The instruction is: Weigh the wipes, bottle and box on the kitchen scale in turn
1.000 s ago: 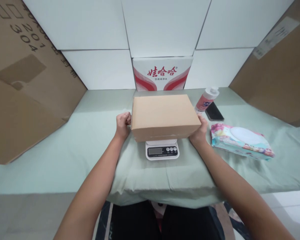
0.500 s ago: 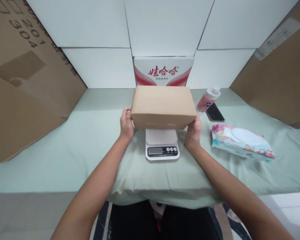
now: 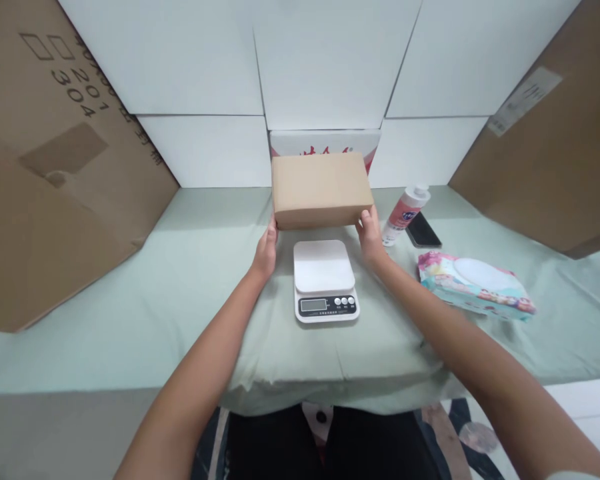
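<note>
A plain brown cardboard box (image 3: 322, 183) is held between my two hands, beyond the white kitchen scale. My left hand (image 3: 267, 249) grips its left side near the front corner. On the right front corner, my right hand (image 3: 371, 233) has its fingers on the box, thumb at the front face. The white kitchen scale (image 3: 324, 267) lies on the green cloth nearer to me, its platform bare, with a small display and buttons at its front. Whether the box touches the cloth, I cannot tell.
A pink-and-white bottle (image 3: 404, 215) stands beside a dark phone (image 3: 423, 231) on the right. Nearer is a pack of wet wipes (image 3: 477, 285). Large cardboard boxes flank the table (image 3: 195, 320), left (image 3: 70, 220) and right (image 3: 540, 153). Behind stands a white-and-red carton (image 3: 285, 141) against white panels.
My hands have moved the cardboard box away from me, off from above the scale. The scale's whole platform now shows, and the box covers more of the carton's lettering. The view has shifted slightly.
</note>
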### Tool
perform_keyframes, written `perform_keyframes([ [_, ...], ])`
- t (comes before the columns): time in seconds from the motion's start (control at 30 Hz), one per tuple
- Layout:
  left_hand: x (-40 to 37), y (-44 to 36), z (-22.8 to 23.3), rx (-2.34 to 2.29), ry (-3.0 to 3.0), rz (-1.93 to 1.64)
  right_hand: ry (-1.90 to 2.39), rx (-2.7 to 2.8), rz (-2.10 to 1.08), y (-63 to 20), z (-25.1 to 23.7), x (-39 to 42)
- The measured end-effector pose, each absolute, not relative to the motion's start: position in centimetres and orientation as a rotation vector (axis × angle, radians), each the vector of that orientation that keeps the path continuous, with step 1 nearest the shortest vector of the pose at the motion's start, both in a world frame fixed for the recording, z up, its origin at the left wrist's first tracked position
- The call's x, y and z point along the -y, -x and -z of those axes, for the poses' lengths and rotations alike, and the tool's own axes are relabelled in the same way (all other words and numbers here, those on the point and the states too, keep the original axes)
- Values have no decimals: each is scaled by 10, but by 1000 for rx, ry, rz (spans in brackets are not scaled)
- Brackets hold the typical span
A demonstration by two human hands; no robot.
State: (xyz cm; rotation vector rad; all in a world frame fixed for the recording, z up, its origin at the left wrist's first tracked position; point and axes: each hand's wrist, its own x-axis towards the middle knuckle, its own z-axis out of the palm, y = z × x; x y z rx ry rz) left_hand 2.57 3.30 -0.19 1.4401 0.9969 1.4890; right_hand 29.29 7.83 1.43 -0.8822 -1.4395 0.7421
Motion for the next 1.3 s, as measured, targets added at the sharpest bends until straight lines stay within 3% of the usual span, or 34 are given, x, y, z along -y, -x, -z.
perform_keyframes([
  [0.43, -62, -14, 17, -968, -1313, -1315, 975, 1245, -841, -272, 6, -92],
  [0.63, -53, -14, 18, -1059, -1366, -1480, 1090, 1306, 68, -319, -21, -43],
  [0.73, -50, -15, 17, -1107, -1373, -1550, 1224, 1143, 237, -348, -14, -54],
  [0.93, -51, -14, 14, -1154, -1212, -1659, 1320, 1027, -168, -360, 13, -84],
  [1.1, -53, -14, 14, -1191, -1170, -1672, 1092, 1186, -310, -334, -11, -60],
  [1.3, -51, -13, 12, -1201, -1195, -1671, 802, 1438, -760, -282, -29, -19],
])
